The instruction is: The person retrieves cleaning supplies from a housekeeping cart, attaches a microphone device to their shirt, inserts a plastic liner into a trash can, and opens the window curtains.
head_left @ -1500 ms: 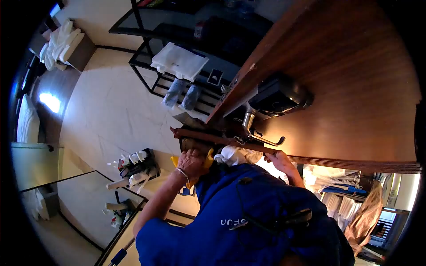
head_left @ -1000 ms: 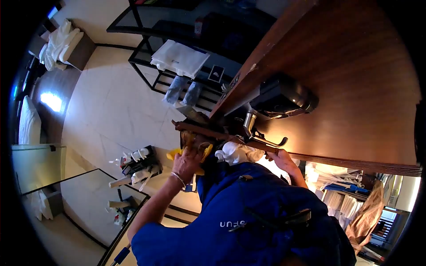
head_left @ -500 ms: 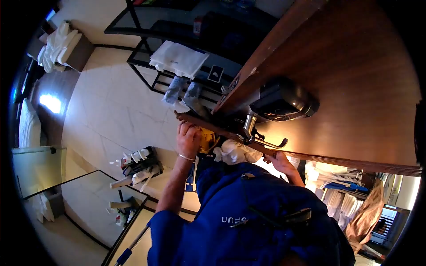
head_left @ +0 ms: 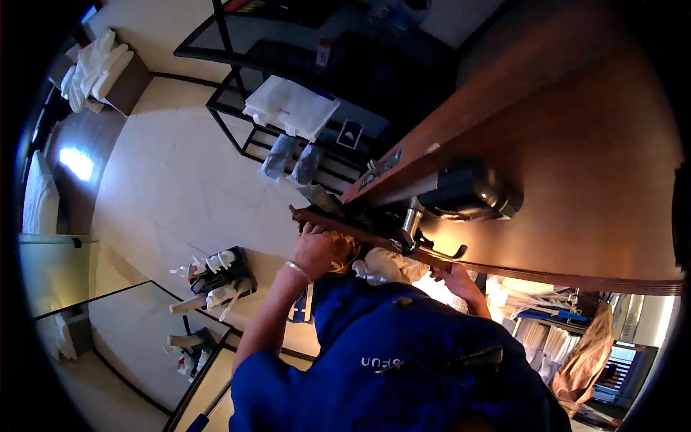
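Note:
A long, narrow brown strip (head_left: 338, 222) with a curled left end slants across the middle, in front of the wooden door (head_left: 576, 165). The fingers of my left hand (head_left: 315, 252) are closed over its left part. Beside that hand is yellow material (head_left: 344, 253), partly hidden. My right hand (head_left: 459, 281) grips near the strip's lower right end, its fingertips partly covered. White cloth (head_left: 389, 264) is bunched between my hands, against my blue shirt. Just above the strip are a metal door handle (head_left: 412, 222) and a black lock housing (head_left: 471, 193).
A dark shelf rack (head_left: 248, 108) holds a white folded item (head_left: 291, 106) and grey wrapped items (head_left: 291, 160). A caddy of bottles (head_left: 219, 277) stands at left, near a mirror (head_left: 137, 338). At right are stacked linens (head_left: 547, 338) and a brown bag (head_left: 586, 360).
The view has shifted slightly, and the door, lock and strip appear lower. My left hand has shifted right and down in view, still on the strip. My right hand keeps its grip.

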Action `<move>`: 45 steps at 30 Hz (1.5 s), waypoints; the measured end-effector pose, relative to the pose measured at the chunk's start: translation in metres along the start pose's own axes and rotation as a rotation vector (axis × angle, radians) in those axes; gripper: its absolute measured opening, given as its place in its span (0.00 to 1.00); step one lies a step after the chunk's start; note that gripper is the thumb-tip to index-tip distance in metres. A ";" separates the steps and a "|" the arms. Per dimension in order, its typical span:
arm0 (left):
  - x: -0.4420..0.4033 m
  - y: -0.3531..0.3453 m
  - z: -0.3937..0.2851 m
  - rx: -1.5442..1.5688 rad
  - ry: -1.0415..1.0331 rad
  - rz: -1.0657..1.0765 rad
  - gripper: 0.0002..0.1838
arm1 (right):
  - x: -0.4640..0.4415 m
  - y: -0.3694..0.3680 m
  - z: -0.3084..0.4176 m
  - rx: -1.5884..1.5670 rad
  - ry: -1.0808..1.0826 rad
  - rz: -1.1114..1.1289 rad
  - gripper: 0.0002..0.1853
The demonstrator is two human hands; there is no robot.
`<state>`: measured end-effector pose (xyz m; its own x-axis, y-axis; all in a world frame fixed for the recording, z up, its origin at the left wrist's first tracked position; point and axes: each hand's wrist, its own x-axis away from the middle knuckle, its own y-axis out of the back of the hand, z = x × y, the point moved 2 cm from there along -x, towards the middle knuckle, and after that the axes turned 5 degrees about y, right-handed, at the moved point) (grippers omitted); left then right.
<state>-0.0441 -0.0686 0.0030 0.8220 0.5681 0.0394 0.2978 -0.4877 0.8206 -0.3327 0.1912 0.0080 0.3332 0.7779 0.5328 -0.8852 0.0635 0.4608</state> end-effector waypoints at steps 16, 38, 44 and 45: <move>-0.263 -0.053 0.223 0.650 0.081 0.053 0.16 | 0.024 -0.021 -0.008 0.109 0.092 -0.071 0.12; -0.298 -0.101 0.177 -0.110 -0.098 0.125 0.12 | -0.010 -0.032 0.041 0.131 -0.364 -0.075 0.12; -0.250 -0.019 0.231 -0.147 0.279 -0.431 0.12 | -0.016 -0.026 0.041 0.128 -0.364 -0.065 0.13; -0.246 -0.035 0.243 -0.203 0.274 -0.327 0.13 | -0.016 -0.026 0.040 0.128 -0.363 -0.061 0.13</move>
<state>-0.1387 -0.3524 -0.1736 0.5340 0.8379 -0.1131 0.3963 -0.1299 0.9089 -0.3025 0.1520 0.0159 0.4975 0.5014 0.7079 -0.8203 0.0066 0.5718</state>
